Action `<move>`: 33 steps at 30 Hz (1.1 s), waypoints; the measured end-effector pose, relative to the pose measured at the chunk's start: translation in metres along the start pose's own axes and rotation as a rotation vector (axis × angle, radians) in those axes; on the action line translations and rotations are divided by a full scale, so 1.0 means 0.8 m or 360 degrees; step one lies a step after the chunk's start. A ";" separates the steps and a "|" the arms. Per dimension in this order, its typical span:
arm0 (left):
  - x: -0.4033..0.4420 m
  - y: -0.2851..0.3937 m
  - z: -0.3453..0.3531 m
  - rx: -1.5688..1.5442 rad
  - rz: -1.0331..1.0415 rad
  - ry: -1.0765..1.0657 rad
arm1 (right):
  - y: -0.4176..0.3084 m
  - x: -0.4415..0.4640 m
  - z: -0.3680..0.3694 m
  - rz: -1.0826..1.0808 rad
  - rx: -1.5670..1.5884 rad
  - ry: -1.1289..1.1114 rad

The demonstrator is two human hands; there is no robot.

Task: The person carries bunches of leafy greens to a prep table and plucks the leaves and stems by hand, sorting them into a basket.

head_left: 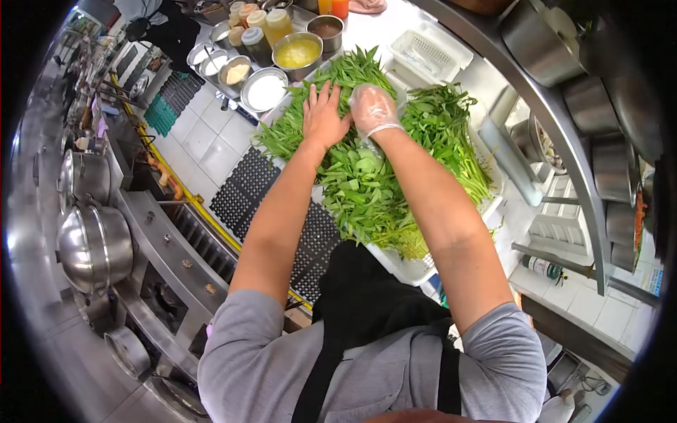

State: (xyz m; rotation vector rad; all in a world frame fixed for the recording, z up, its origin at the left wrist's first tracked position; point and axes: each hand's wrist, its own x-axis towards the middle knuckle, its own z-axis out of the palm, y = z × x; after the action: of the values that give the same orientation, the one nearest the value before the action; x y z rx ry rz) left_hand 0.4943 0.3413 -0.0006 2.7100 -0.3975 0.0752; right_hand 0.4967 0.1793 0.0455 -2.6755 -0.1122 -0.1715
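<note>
One broad heap of long-leaved green vegetables (367, 187) lies in white perforated plastic basketry (412, 271) on the counter, in front of the person; leaves cover so much of the rim that the number of baskets cannot be told. Two hands rest on the far part of the heap. The bare left hand (324, 116) lies on the leaves with fingers spread. The right hand (374, 113), in one clear plastic glove, is just beside it; its fingers look curled, but whether they pinch any leaves cannot be told.

Leaves spill past the left rim, while pale stalks reach the right one. The near edge comes close to one black cloth apron (381, 292). Beyond the heap sits one small white rectangular basket (430, 55). Past the left hand stand two round steel pots, one with yellow liquid (297, 53), one with brown contents (326, 28), and one round bowl of white contents (265, 90) near the leaves. At least five squeeze bottles (255, 39) crowd behind. To the left, white floor tiles (204, 144) and black perforated mats (243, 183) leave walking room before the stove.
</note>
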 end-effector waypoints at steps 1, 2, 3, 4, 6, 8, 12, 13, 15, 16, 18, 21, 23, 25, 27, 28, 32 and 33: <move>-0.004 -0.002 0.005 0.0002 0.0002 -0.0029 | 0.003 -0.009 0.001 0.0002 -0.0005 0.0033; -0.005 -0.002 0.010 -0.0020 0.0009 0.0032 | 0.004 -0.010 -0.011 0.0075 0.0061 -0.0029; 0.001 -0.002 0.014 -0.0045 0.0024 0.0114 | 0.005 -0.012 -0.026 0.0075 0.0046 -0.0025; 0.002 -0.005 0.018 0.0021 0.0040 0.0139 | 0.006 -0.015 -0.045 0.0080 0.0265 0.0057; 0.004 -0.002 0.012 0.0007 0.0023 0.0126 | 0.004 -0.026 -0.086 0.0162 0.0535 0.0230; 0.001 0.000 0.005 -0.0025 0.0042 0.0113 | 0.007 -0.072 -0.164 0.0235 0.0836 0.0156; 0.014 -0.022 -0.015 -0.0298 0.0510 0.0362 | 0.052 -0.260 -0.304 0.0120 0.0625 0.0493; 0.006 -0.009 -0.048 -0.0385 0.0522 0.0323 | 0.079 -0.318 -0.335 0.0083 0.0237 0.0568; 0.006 -0.022 -0.071 -0.0394 0.0584 0.0499 | 0.131 -0.433 -0.374 0.0443 -0.0042 0.0708; -0.008 -0.005 -0.101 -0.0269 0.0449 0.0494 | 0.188 -0.499 -0.374 0.0585 -0.0230 0.0827; -0.048 0.050 -0.156 -0.0113 0.0317 0.0494 | 0.281 -0.620 -0.375 0.1197 -0.0176 0.0809; -0.129 0.195 -0.163 -0.0620 0.0139 0.0546 | 0.400 -0.818 -0.327 0.1125 -0.0651 0.0318; -0.174 0.284 -0.130 -0.0745 0.0354 0.0265 | 0.416 -0.829 -0.307 0.1356 -0.0353 0.0389; -0.191 0.351 -0.066 -0.0470 0.0723 0.0010 | 0.403 -0.823 -0.300 0.1778 0.0042 0.0288; -0.202 0.390 -0.031 -0.0136 0.0834 -0.0114 | 0.386 -0.780 -0.292 0.1507 0.0157 0.0352; -0.210 0.404 -0.026 -0.0195 0.0752 -0.0054 | 0.384 -0.760 -0.285 0.1297 0.0292 0.0417; -0.238 0.391 -0.035 -0.0405 0.0520 0.0167 | 0.309 -0.632 -0.318 0.0362 0.0281 0.0312; -0.243 0.385 -0.043 -0.0377 0.0527 0.0330 | 0.304 -0.604 -0.310 0.0209 0.0278 0.0326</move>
State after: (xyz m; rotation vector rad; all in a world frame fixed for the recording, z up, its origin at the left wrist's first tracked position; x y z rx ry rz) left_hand 0.2199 0.1356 0.1263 2.3530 -0.7373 0.3735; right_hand 0.0196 -0.1735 0.0924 -2.4656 0.1078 -0.3744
